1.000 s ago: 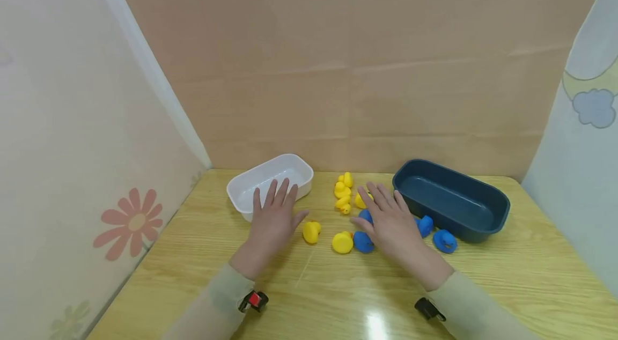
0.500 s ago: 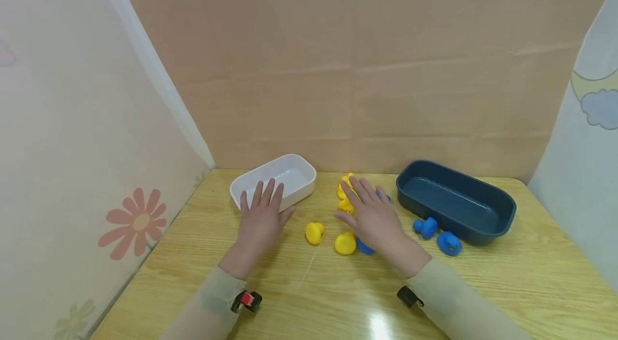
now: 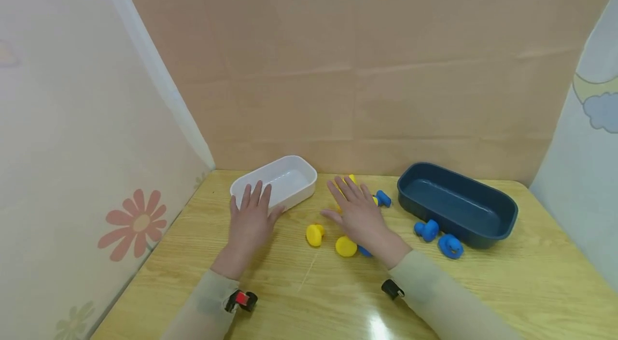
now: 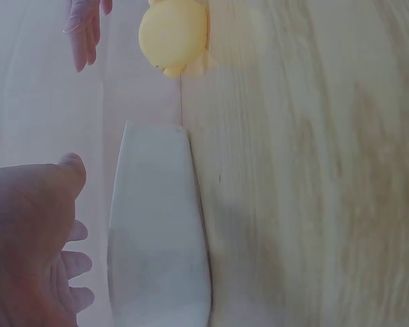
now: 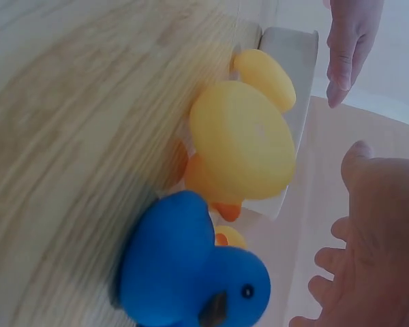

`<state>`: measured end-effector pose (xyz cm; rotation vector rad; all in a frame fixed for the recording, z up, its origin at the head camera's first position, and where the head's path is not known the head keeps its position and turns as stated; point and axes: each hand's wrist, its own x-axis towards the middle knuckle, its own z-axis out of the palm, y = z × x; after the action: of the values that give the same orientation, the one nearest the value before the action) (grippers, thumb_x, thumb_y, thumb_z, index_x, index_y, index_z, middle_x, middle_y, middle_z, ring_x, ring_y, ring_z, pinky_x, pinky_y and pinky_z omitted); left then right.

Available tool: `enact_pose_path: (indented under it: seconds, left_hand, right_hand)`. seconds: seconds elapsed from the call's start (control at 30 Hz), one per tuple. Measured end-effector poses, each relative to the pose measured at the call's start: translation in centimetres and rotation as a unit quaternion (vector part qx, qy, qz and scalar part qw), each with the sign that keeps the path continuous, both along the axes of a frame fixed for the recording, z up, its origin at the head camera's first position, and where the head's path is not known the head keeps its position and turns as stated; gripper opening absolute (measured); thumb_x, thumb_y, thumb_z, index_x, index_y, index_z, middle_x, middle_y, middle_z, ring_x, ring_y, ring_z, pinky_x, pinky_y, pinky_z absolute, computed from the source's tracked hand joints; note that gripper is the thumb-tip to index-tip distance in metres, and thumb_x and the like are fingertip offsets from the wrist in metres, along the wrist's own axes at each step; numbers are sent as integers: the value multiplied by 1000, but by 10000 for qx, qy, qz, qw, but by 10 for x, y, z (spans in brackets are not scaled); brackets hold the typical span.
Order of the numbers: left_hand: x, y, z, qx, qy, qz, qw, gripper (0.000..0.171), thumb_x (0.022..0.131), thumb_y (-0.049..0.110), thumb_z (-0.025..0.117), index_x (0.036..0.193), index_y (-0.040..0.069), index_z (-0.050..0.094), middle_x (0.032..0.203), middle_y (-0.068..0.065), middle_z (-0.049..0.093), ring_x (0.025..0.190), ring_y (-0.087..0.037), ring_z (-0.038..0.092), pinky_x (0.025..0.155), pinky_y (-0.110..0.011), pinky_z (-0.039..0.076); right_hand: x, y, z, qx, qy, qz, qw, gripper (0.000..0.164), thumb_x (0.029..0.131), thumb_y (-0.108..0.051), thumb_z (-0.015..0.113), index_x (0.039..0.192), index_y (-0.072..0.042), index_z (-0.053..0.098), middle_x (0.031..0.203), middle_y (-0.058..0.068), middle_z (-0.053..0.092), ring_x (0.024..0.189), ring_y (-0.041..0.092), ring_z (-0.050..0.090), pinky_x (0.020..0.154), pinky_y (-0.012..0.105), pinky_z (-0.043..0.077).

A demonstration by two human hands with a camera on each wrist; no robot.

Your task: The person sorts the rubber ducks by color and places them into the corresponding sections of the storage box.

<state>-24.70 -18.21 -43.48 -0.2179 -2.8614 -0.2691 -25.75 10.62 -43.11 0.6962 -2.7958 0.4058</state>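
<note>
My left hand [image 3: 250, 230], fingers spread and straight, hovers over the near side of the white bin [image 3: 303, 191]. The left wrist view shows that hand [image 4: 27, 238] beside the bin's wall [image 4: 157, 225], holding nothing. My right hand [image 3: 359, 216] is stretched out above the middle group of rubber ducks and hides part of it. Below it lie a yellow duck [image 3: 346, 246] and a partly covered blue duck [image 3: 365, 251]. In the right wrist view a blue duck [image 5: 170, 266] and a yellow duck [image 5: 242, 139] stand on the table, apart from the hand [image 5: 382, 231].
A dark blue bin [image 3: 458, 198] stands at the back right, with two blue ducks, one [image 3: 427, 230] and another [image 3: 451, 246], before it. One more blue duck [image 3: 383, 198] lies left of that bin. A lone yellow duck [image 3: 315, 235] sits between the hands.
Both hands have shifted left, the right one farther, from beside the blue ducks to over the yellow ones. The ducks and bins keep their places on the table; the view has turned slightly.
</note>
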Motion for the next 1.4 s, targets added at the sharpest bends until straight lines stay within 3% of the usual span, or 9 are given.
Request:
enact_pose_path:
  seconds: [0.17, 0.43, 0.67, 0.93, 1.17, 1.4]
  left_hand:
    - [2, -7, -5, 189, 43, 108, 9998, 72, 115, 52, 55, 168, 4, 45, 175, -24, 36, 164, -49, 24, 125, -81, 16]
    - [-2, -14, -12, 465, 104, 317, 9984, 72, 116, 53, 53, 169, 5, 43, 176, -25, 31, 163, -54, 20, 125, -81, 17]
    - [-3, -18, -14, 636, 155, 436, 9969, 73, 115, 51, 55, 169, 4, 42, 177, -27, 28, 164, -54, 17, 124, -82, 17]
    - [-7, -22, -17, 754, 176, 499, 9957, 72, 116, 49, 54, 169, 3, 41, 176, -30, 27, 163, -55, 18, 124, -82, 16]
    - [-8, -24, -18, 907, 205, 558, 9941, 71, 116, 48, 56, 168, 2, 42, 175, -33, 27, 161, -59, 22, 123, -82, 20]
    - [-9, -24, -20, 1095, 70, 609, 9921, 70, 116, 48, 55, 167, 1, 42, 174, -36, 25, 161, -59, 20, 124, -81, 19]
  right_hand:
    - [-5, -8, -3, -5, -300, 45, 9995, 81, 114, -61, 49, 175, -11, 32, 180, 16, 27, 167, 40, 19, 134, 65, 10]
    - [-18, -18, -1, -28, -106, 211, 9997, 79, 113, -58, 53, 172, -7, 37, 177, 19, 33, 165, 42, 25, 130, 70, 20]
    - [-29, -25, -4, -72, -232, 435, 9988, 79, 114, -60, 48, 174, -10, 34, 178, 18, 31, 165, 42, 25, 130, 70, 22]
    - [-35, -31, -5, -69, -489, 469, 9977, 77, 115, -55, 53, 174, -9, 34, 179, 19, 29, 165, 42, 24, 131, 68, 20]
    - [-48, -34, -12, 61, -647, 400, 9971, 78, 115, -58, 48, 176, -13, 29, 181, 15, 25, 167, 40, 21, 131, 69, 19]
    - [-47, -39, -6, -12, -792, 567, 9952, 76, 115, -55, 52, 175, -11, 33, 181, 15, 26, 166, 42, 22, 130, 70, 20]
